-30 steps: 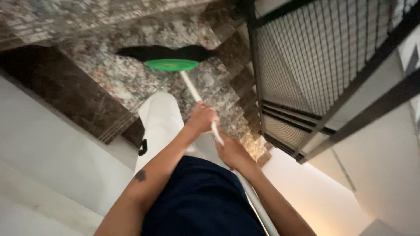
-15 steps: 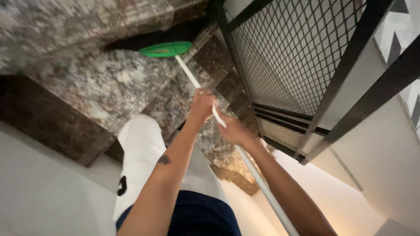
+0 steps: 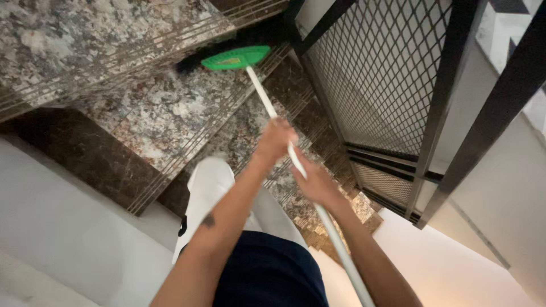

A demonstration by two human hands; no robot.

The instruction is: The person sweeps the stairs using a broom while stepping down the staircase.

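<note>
At the far left we are seeing a pale wall (image 3: 51, 227) running down beside the stairs, and next to it a dark brown marble riser (image 3: 85, 150). Above and to the right of that, speckled granite steps (image 3: 165, 116) with grooved nosing lines are descending away from us.

Our left leg, in a white trouser leg (image 3: 207, 187), is standing on the step below, and a dark navy garment (image 3: 267, 273) is filling the bottom centre.

Moving right, our left hand (image 3: 276, 141) is wrapping closed around the broom handle (image 3: 270, 105), higher up the shaft. Our right hand (image 3: 313, 183) is closing around the same handle just below and to the right, so both hands are gripping it, close together but not touching as far as we can tell.

The broom (image 3: 236, 57) is looking like this: a long, thin white pole is running diagonally from the lower right, past our right forearm, up to a flat bright green plastic head with a small orange-yellow mark in its middle. Dark bristles (image 3: 190, 63), somewhat blurred, are fanning out from the head toward the upper left and are lying against the tread of an upper step, near the corner where it is meeting the railing.

At the right, a black metal railing (image 3: 387, 74) with diamond mesh panels is rising beside the stairs, and beyond it a light wall (image 3: 500, 216) is showing.
</note>
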